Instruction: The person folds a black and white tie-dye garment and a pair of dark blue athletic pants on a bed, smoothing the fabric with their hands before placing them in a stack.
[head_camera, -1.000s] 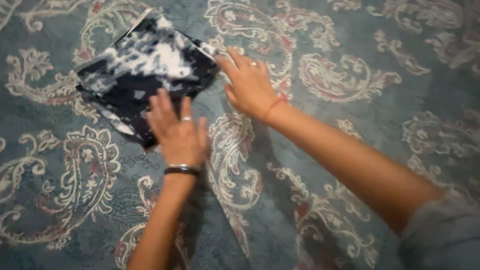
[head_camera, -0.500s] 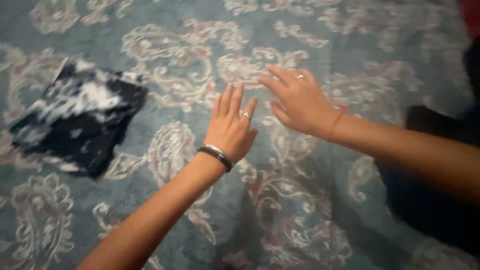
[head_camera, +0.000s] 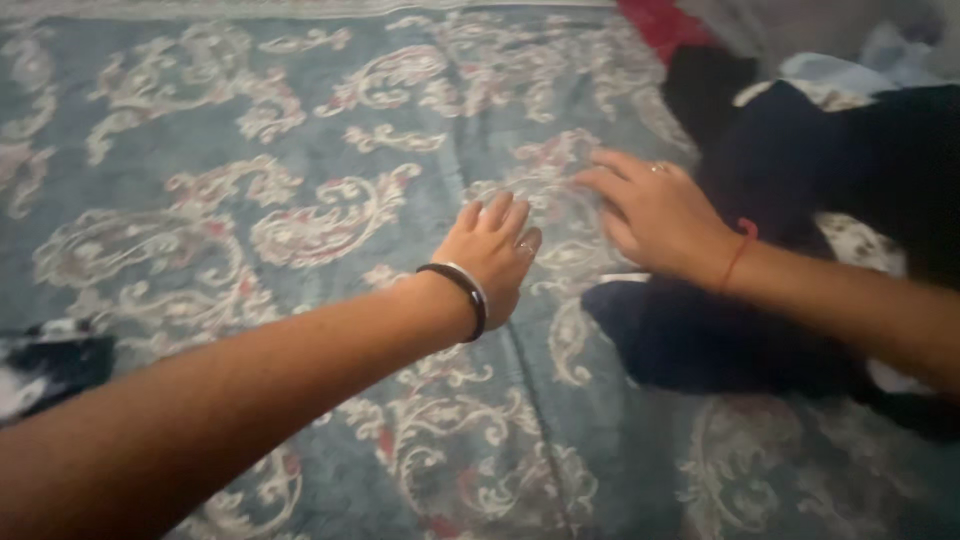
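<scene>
My left hand (head_camera: 496, 250) hovers flat over the teal paisley bedspread (head_camera: 300, 150), fingers apart, holding nothing; it wears a dark bracelet and a ring. My right hand (head_camera: 655, 212) reaches to the right with spread fingers, just above the edge of a pile of dark clothes (head_camera: 780, 250). It has a red thread on the wrist and a ring, and grips nothing. A folded black-and-white tie-dye garment (head_camera: 45, 365) shows only as a corner at the left edge, partly hidden by my left forearm.
The dark pile on the right includes black fabric, a patterned light piece (head_camera: 860, 245) and a pale blue item (head_camera: 830, 70). A red cloth (head_camera: 665, 22) lies at the top. The bedspread's pale border (head_camera: 250, 8) runs along the top edge.
The view has swung right. The tie-dye garment has slid to the far left edge, both hands have moved right away from it, and the dark clothes pile has come into view.
</scene>
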